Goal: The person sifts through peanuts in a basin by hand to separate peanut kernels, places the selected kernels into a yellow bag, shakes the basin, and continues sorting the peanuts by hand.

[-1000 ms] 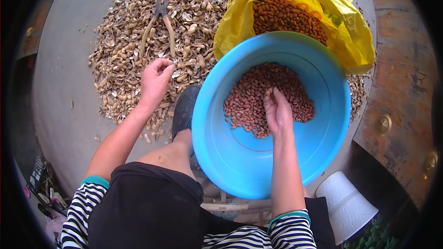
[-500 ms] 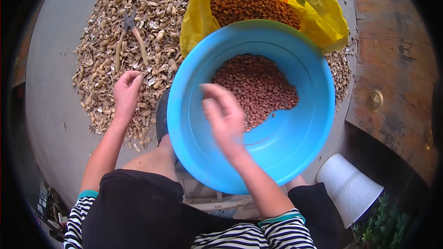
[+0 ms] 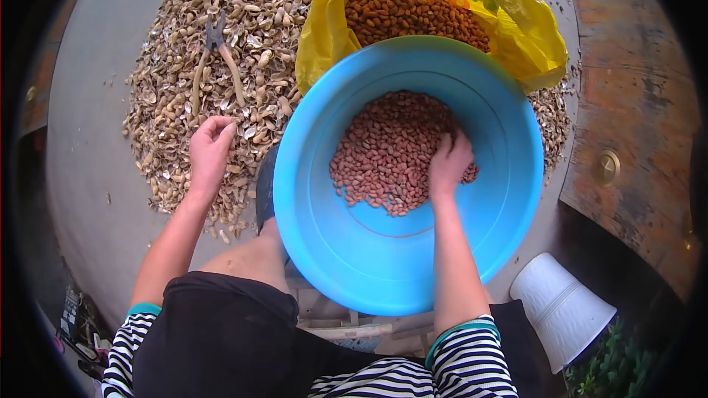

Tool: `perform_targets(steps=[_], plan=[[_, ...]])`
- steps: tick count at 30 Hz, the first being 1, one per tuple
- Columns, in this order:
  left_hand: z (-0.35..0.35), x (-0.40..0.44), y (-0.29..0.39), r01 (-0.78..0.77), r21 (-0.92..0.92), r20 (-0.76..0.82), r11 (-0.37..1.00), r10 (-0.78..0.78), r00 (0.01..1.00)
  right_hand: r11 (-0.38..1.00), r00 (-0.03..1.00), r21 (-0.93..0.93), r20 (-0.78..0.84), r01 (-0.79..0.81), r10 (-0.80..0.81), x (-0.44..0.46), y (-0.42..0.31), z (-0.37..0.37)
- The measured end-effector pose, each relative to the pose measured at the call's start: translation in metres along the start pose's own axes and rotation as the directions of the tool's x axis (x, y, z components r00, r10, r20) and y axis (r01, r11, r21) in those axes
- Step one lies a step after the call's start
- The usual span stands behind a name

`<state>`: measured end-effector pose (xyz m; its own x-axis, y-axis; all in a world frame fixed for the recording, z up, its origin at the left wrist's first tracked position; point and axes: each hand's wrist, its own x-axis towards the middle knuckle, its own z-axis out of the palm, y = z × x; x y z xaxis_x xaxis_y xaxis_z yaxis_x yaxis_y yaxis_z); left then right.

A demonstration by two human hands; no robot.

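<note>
Peanuts [image 3: 380, 151], shelled and reddish, lie heaped inside a blue basin [image 3: 516, 169]. I see the right hand [image 3: 450, 164] curled into their right edge; its fingertips are hidden, so I cannot tell whether it grips any. The left hand [image 3: 210, 149], thumb and forefinger pinched close, hangs by a pile of shells [image 3: 162, 133]; I see nothing in it. A hard push on the rim could, I judge, tip the basin and spill everything. Pliers [image 3: 214, 38] lie on the shells. A yellow bag [image 3: 323, 48] of browner nuts [image 3: 413, 16] crowds the far rim, blocking that side.
</note>
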<state>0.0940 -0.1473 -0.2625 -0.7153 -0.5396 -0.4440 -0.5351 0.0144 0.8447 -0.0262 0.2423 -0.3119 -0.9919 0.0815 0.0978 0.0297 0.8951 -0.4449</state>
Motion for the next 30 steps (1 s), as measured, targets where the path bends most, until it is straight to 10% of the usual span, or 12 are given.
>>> perform_targets(steps=[5,11,14,16,17,18,19,20,23,30], plan=[[0.003,-0.001,0.004,0.008,0.024,0.024,1.0,-0.009,1.0,0.958,0.957,-0.072,-0.058,0.279,-0.283,-0.026,-0.06,0.022],[0.002,-0.002,0.0,0.015,0.013,0.03,1.0,-0.015,0.999,0.858,0.834,-0.035,0.256,0.513,-0.488,-0.057,-0.078,0.02],[0.004,-0.001,-0.001,-0.01,-0.015,0.015,1.0,0.01,1.0,0.875,0.817,0.01,0.353,0.485,-0.457,-0.064,-0.079,0.021],[0.003,-0.001,-0.001,0.0,-0.018,0.027,1.0,0.001,1.0,0.881,0.899,0.463,0.421,-0.096,-0.123,-0.063,-0.081,0.019],[0.002,-0.002,-0.001,0.012,-0.017,0.042,1.0,-0.011,0.999,0.881,0.896,0.464,0.425,-0.095,-0.127,-0.058,-0.08,0.012],[0.001,-0.002,-0.003,0.015,-0.017,0.038,1.0,-0.014,0.999,0.456,0.733,0.652,0.68,-0.606,0.003,-0.051,-0.075,0.002],[0.002,-0.001,-0.005,0.0,-0.026,0.038,1.0,0.001,0.999,-0.155,0.478,0.464,0.876,-0.872,-0.069,-0.044,-0.07,-0.005],[0.003,-0.001,-0.007,-0.015,-0.034,0.04,0.999,0.016,0.999,-0.47,0.519,0.32,0.761,-0.823,-0.39,-0.044,-0.064,-0.002],[0.005,-0.002,-0.003,-0.001,-0.014,0.035,1.0,0.001,0.999,-0.585,0.52,0.373,0.849,-0.72,-0.099,-0.043,-0.085,-0.029],[0.006,-0.002,-0.004,0.002,-0.009,0.034,1.0,-0.001,0.999,-0.707,0.622,0.315,0.75,-0.634,-0.225,-0.04,-0.108,-0.055]])
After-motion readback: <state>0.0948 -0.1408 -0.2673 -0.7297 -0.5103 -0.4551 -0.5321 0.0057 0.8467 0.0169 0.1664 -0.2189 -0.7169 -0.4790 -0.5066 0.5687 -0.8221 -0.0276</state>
